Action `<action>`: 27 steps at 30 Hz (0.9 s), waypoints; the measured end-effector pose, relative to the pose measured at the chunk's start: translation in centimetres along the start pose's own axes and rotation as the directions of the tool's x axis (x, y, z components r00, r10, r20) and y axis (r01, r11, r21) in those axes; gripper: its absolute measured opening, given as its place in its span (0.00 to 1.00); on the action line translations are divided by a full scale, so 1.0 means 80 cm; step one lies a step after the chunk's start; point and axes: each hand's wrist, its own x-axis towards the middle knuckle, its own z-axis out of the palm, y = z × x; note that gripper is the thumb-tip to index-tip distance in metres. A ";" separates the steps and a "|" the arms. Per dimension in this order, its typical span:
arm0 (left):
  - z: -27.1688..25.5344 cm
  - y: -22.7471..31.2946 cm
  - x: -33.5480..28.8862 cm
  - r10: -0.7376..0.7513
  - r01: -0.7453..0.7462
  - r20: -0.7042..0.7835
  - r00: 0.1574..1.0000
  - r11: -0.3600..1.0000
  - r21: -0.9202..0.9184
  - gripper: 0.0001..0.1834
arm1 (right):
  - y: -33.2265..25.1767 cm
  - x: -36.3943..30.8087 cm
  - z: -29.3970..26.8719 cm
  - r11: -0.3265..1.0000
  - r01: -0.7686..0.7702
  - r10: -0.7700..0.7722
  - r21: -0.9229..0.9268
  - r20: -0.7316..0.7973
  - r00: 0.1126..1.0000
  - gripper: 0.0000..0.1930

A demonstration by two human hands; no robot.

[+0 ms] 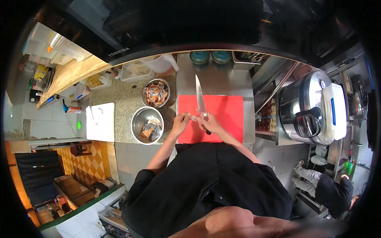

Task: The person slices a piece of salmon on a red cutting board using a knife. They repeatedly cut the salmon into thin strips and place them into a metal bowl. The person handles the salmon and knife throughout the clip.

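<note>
Right hand (211,123) grips one knife (200,100); left hand (180,120) pinches its blade; two bowls (147,119)

Both forearms rise bare from the lower middle of the view and converge ahead of the torso, elbows bent. The left hand (180,121) is loosely curled, fingers pointing inward toward the right hand. The right hand (209,122) is closed in a fist-like grip, knuckles up, just beside the left, fingertips nearly meeting.
</note>
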 end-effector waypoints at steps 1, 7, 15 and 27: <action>0.003 -0.019 0.001 -0.039 0.039 -0.016 0.999 0.999 -0.003 0.16 | -0.001 0.002 0.004 1.000 0.027 -0.027 -0.008 -0.036 0.999 0.09; 0.051 -0.043 -0.005 -0.193 0.123 -0.097 0.976 0.866 -0.485 0.16 | 0.018 0.001 -0.002 0.987 -0.011 0.038 0.158 -0.169 0.985 0.08; 0.081 -0.022 -0.005 -0.236 0.034 -0.228 0.945 0.762 -0.647 0.15 | 0.000 -0.014 -0.017 0.980 -0.020 0.056 0.198 -0.179 0.982 0.08; 0.011 -0.004 -0.011 0.035 -0.017 -0.110 0.993 0.987 0.162 0.17 | 0.018 -0.021 -0.095 0.866 0.013 -0.148 -0.499 -0.233 0.961 0.12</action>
